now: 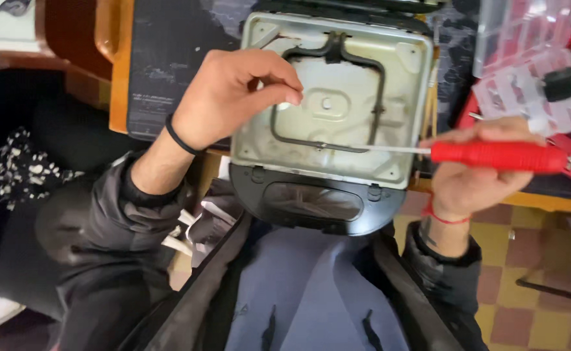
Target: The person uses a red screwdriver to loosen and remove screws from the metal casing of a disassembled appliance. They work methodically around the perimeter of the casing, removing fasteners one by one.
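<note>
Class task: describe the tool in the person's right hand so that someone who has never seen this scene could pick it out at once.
Start at the square, pale metal appliance tray with a dark heating loop in the middle of the view. At its right edge, the right hand grips a screwdriver with a red plastic handle, its thin silver shaft reaching left across the tray. Nothing else nearby is long, slim and bright red.

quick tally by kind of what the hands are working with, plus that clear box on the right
Red-handled screwdriver, in the right hand: 1
Opened appliance with metal tray and heating loop, under the left hand: 1
Clear plastic organiser box: 1
Wristbands (black, red): 2
Total: 5
</note>
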